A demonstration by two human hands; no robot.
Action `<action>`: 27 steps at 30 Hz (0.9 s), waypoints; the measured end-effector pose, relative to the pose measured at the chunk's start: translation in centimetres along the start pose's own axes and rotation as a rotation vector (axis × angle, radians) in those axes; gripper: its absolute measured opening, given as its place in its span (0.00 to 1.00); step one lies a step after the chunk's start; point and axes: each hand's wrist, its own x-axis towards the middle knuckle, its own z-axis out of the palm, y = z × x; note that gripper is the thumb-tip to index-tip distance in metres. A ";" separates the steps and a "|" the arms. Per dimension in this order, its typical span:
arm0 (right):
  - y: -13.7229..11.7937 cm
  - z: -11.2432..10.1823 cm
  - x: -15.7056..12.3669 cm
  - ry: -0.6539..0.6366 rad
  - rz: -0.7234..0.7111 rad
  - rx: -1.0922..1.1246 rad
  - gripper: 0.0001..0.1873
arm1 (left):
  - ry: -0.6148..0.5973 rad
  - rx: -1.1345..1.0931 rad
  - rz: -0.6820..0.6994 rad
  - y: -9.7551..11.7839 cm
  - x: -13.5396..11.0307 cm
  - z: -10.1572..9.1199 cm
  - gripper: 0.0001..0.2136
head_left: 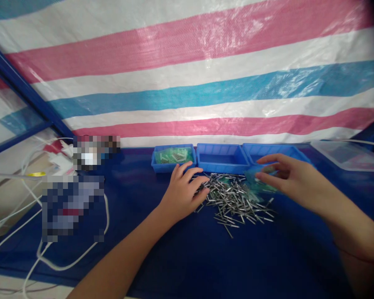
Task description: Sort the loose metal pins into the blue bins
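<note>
A loose pile of short, thin silvery metal pins [233, 199] lies on the dark blue tabletop [237, 265]. My left hand [184, 190] is over the pile's left edge, palm down, fingers spread and nothing visible in them. At the pile's right side, my right hand [289, 180] has its thumb and fingers curled around part of a thin see-through green plastic bag [254, 182]. The fingertips partly hide the bag, and its contents are unclear. More green film shows among the pins.
Behind the pile stand three blue bins in a row: the left bin [171, 167] holds green bags of pins, then a middle bin [222, 168] and a right bin [276, 148]. A clear plastic lid [345, 155] lies far right. White cables [107, 211] and blurred-out items occupy the left.
</note>
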 end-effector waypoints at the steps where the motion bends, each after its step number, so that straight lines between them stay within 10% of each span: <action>1: -0.7 0.1 -0.2 0.014 0.006 0.063 0.19 | 0.002 -0.056 -0.024 0.4 0.0 0.0 0.12; 8: -5.4 4.2 -2.7 -0.061 -0.025 0.594 0.11 | -0.111 -0.661 -0.244 3.3 -0.2 0.6 0.19; 15: -5.5 5.5 -3.3 -0.100 -0.046 0.681 0.09 | -0.134 -1.324 -0.545 3.4 -0.1 1.7 0.15; 27: -5.6 6.2 -3.7 -0.164 -0.052 0.677 0.10 | -0.245 -1.609 -0.897 2.9 0.2 0.5 0.19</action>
